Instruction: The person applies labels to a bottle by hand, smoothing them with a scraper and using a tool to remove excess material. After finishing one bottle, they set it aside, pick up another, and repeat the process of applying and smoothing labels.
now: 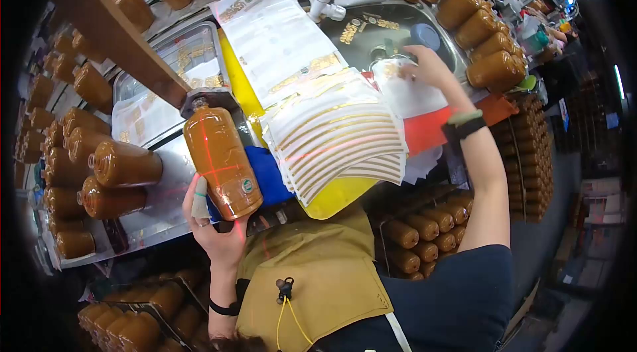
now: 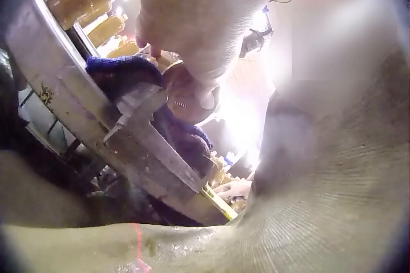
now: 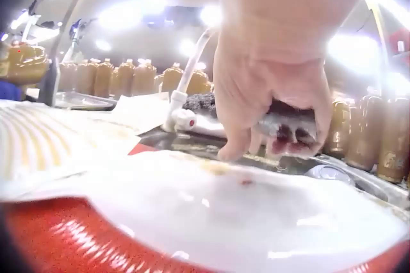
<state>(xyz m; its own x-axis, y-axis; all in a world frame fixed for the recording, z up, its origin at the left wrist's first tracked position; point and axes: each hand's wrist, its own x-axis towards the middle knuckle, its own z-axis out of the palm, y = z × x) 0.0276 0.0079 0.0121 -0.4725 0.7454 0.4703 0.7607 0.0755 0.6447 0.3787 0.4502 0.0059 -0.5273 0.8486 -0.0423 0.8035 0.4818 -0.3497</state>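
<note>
Left hand (image 1: 217, 236) first: I've got it on the brown bottle (image 1: 217, 153), left of centre in the head view. The fingers run up one side of the base with the thumb at the other, so the spread is just about as wide as the bottle. One finger has a pale cover (image 1: 200, 198) on it. The bottle leans a bit, neck up by the metal bracket (image 1: 206, 96), with the blue cloth (image 1: 272, 179) right beside it. My left wrist view is half blown out, but I can make out the hand against the bottle's round base.

The right hand (image 1: 431, 68) is out at upper right, over a white sheet (image 1: 411, 100) by the edge of the sink (image 1: 451, 53). In the right wrist view I see its fingers bent in, thumb a little apart. There's something greyish in the gap, and honestly I can't tell whether it's held or just background. The fanned stack of printed sheets (image 1: 345, 130) sits near the middle, between both hands.
</note>
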